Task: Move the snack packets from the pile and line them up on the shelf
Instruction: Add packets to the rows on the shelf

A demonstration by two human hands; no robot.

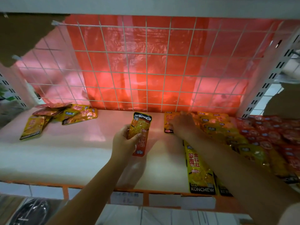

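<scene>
While the left hand (124, 140) grips a packet (140, 133), the shelf (78, 153) bears a pile (60, 117).

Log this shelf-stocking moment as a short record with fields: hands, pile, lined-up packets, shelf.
left hand: left hand grips one held packet above the shelf, its logo end pointing to the back
right hand: right hand presses on the back packet at the left end of the arranged ones
pile: loose pile at the back left of the shelf
lined-up packets: yellow rows on the right, red rows further right
shelf: white shelf, bare in the middle, wire grid behind
</scene>
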